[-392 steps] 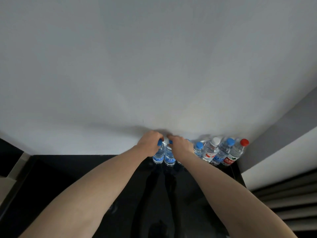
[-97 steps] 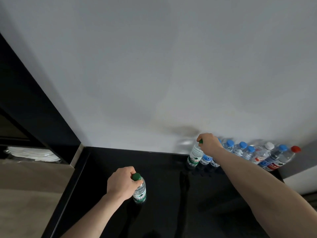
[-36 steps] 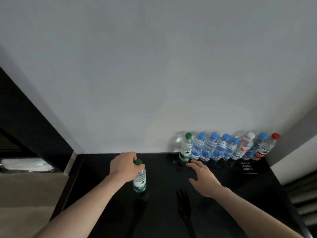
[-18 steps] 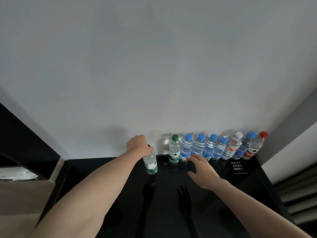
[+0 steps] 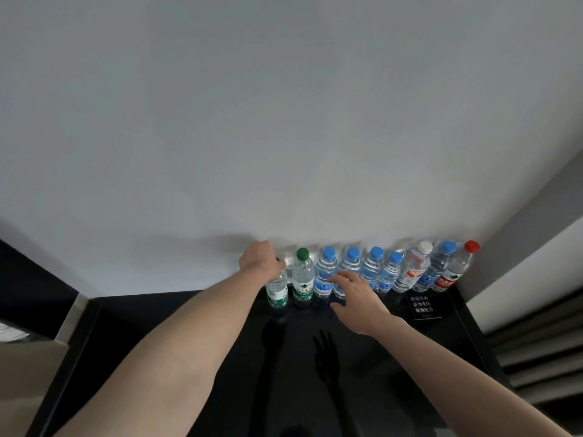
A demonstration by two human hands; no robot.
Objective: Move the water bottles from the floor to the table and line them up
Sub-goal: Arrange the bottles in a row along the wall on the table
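Figure: placing the last bottle. The bottle (image 5: 277,291) I held stood at the left end of the row (image 5: 372,272), against the wall (image 5: 284,121), on the black table (image 5: 220,357). My left hand (image 5: 259,260) was curled round its neck and cap from above, so the cap was hidden. I judged the bottle full and fairly heavy for its size, its thin clear wall likely to give under a squeeze and its smooth sides slippery; the stiff neck under the cap seemed the best hold. Just right of the grip stood a green-capped bottle (image 5: 303,276), almost touching the held one. My right hand (image 5: 356,293) hovered farther right, fingers spread and holding nothing, in front of the blue-capped bottles (image 5: 325,272).

Labels: both green bands carried a small emblem with characters I could not read; the blue bands showed pale lettering, too blurred. Far right of the grip, a black sign (image 5: 422,305) bore white Chinese lines, not legible.
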